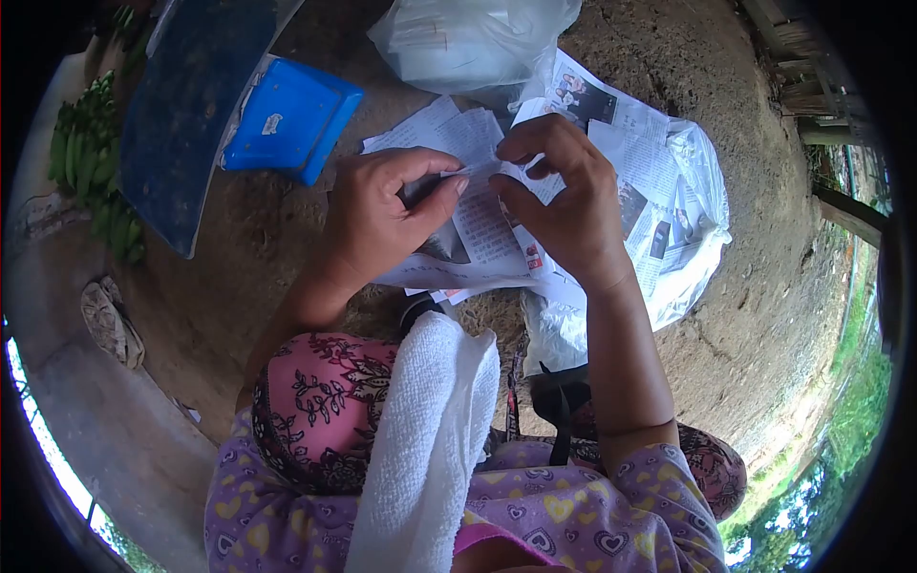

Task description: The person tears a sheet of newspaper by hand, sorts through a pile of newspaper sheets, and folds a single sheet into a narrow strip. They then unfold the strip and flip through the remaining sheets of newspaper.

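Observation:
Both hands are raised over printed newspaper sheets [492,234] that lie on and beside a clear plastic bag [702,181]. My left hand [387,205] pinches the edge of a thin whitish sheet between thumb and forefinger. Facing it, my right hand [564,196] has its thumb and fingers curled at the sheet's other side, the forefinger near its upper edge. The sheet between the hands is thin and hard to tell from the papers behind it. More newspaper [626,143] spreads behind and to the right of my right hand.
A white plastic bag with stacked contents [468,43] stands beyond the papers. At the upper left are a blue plastic container [291,119] and a dark blue panel [181,115]. Green bananas [91,167] lie farther left. A white towel [425,430] hangs over my lap.

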### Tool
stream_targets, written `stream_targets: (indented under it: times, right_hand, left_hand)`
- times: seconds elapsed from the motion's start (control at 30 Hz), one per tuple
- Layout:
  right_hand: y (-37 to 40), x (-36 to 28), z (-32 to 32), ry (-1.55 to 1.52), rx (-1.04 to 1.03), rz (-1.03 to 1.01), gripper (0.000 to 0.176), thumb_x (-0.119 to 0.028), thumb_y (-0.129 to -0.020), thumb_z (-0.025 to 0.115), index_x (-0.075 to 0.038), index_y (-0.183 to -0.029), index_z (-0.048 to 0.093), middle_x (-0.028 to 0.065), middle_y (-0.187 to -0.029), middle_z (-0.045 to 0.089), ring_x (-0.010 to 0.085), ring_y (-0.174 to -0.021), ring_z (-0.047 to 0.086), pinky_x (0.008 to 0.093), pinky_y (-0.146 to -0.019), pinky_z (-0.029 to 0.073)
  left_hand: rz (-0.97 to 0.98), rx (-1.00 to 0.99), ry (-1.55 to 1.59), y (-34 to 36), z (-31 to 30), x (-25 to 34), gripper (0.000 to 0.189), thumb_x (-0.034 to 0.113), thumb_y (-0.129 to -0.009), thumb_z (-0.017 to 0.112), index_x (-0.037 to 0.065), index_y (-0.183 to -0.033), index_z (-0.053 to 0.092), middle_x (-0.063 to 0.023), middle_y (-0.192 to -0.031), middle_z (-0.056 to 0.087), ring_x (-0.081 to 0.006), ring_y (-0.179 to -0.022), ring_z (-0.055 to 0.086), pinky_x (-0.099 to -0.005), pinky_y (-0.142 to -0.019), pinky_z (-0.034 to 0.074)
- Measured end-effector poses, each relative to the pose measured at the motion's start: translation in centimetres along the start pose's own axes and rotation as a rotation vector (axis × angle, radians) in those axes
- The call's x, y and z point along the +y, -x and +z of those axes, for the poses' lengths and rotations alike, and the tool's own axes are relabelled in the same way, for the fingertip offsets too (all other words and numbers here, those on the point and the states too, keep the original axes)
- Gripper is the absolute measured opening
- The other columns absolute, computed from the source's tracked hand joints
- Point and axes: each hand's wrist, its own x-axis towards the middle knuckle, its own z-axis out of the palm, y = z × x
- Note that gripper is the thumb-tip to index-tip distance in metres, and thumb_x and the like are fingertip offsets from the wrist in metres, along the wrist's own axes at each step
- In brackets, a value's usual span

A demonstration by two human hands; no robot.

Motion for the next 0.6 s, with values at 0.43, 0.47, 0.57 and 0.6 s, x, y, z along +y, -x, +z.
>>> stream_targets:
  times: [0.43,0.47,0.57,0.6]
  right_hand:
    - [0.1,1.4,1.8,0.044,0.081,-0.189,0.025,-0.001,-0.063,0.071,-0.010,-0.085,0.064,0.0065,-0.086,0.060,0.0263,-0.081,0.062,0.0350,-0.069,0.051]
    - [0.1,1.4,1.9,0.045,0.093,-0.202,0.025,-0.001,-0.063,0.072,-0.010,-0.085,0.065,0.0063,-0.086,0.061,0.0260,-0.081,0.062,0.0348,-0.069,0.051]
    - [0.1,1.2,1.9,0.057,0.104,-0.222,0.025,0.000,-0.063,0.072,-0.011,-0.085,0.066,0.0059,-0.086,0.061,0.0253,-0.081,0.062,0.0341,-0.069,0.052]
    - [0.1,1.1,1.9,0.062,0.104,-0.227,0.026,0.000,-0.063,0.072,-0.011,-0.085,0.066,0.0058,-0.086,0.061,0.0251,-0.081,0.062,0.0338,-0.069,0.052]
  left_hand:
    - [-0.084,-0.035,0.042,-0.1,0.2,0.2,0.012,0.005,-0.077,0.067,-0.002,-0.085,0.066,-0.0131,-0.077,0.068,-0.0170,-0.067,0.066,-0.0283,-0.061,0.050]
    - [-0.103,-0.042,0.048,-0.1,0.1,0.3,0.012,0.006,-0.077,0.067,-0.003,-0.085,0.066,-0.0131,-0.077,0.068,-0.0164,-0.068,0.066,-0.0281,-0.061,0.050]
    - [-0.120,-0.046,0.056,0.0,0.1,0.3,0.012,0.006,-0.077,0.067,-0.003,-0.085,0.066,-0.0128,-0.077,0.068,-0.0153,-0.068,0.066,-0.0279,-0.061,0.050]
    - [-0.119,-0.044,0.056,0.0,0.1,0.2,0.012,0.006,-0.077,0.067,-0.003,-0.085,0.066,-0.0127,-0.077,0.068,-0.0151,-0.068,0.066,-0.0278,-0.062,0.050]
